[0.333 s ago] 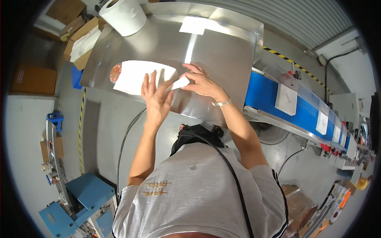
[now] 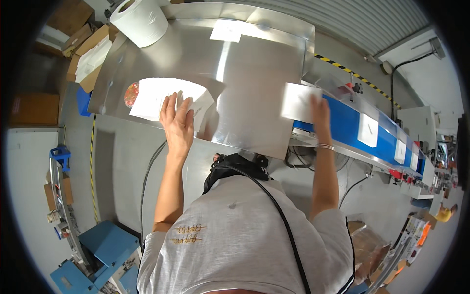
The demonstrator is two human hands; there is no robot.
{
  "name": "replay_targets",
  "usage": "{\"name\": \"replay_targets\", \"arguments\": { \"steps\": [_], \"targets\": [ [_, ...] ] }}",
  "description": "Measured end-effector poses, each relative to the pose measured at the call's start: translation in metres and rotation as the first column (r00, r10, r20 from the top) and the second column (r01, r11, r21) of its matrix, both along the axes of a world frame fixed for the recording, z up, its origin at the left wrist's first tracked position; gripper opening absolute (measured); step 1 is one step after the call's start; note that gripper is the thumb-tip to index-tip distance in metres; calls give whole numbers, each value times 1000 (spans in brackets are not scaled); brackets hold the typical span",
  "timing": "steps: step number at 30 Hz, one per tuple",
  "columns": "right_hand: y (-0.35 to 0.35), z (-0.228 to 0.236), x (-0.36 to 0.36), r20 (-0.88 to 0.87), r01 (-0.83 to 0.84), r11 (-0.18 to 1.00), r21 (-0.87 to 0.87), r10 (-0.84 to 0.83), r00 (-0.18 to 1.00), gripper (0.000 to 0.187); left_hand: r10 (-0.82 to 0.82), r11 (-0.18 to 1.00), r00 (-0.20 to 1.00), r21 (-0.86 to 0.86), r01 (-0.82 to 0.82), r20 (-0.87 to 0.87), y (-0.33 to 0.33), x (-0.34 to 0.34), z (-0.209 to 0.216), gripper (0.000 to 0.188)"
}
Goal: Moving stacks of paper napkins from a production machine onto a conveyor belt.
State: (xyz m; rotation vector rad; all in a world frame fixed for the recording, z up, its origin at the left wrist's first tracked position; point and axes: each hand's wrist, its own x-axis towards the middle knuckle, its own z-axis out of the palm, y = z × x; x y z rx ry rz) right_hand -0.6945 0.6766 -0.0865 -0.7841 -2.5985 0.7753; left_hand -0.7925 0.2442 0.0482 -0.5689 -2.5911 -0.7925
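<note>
Resting flat and open-fingered, the left hand (image 2: 177,123) presses the white stack (image 2: 159,95) on the steel table (image 2: 249,73). At the table's right edge, the right hand (image 2: 319,113) grips a white packet (image 2: 297,102) over the blue belt (image 2: 350,128).

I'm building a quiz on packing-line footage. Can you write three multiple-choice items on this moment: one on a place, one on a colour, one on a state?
1. Where does the right hand put the white packet?
A. at the near end of the conveyor belt
B. on the paper roll
C. on the floor

2. What colour is the belt?
A. green
B. blue
C. black

3. How does the left hand lie?
A. clenched in a fist in the air
B. flat, fingers spread, on the stack of white packets
C. gripping the paper roll

Answers: 1 A, the packet sits at the belt's start where the steel table ends; 2 B, blue shows between packets; 3 B, the palm presses the stack.
</note>
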Motion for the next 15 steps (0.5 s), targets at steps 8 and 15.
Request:
{"name": "replay_targets", "arguments": {
  "steps": [8, 15],
  "targets": [
    [-58, 79, -21, -161, 12, 994, 113, 6, 987, 52, 8, 997, 1000, 80, -7, -15, 7, 1, 0, 28],
    [-225, 85, -117, -262, -808, 526, -263, 767, 585, 45, -57, 998, 998, 12, 57, 32, 3, -2, 7, 31]
  ]
}}
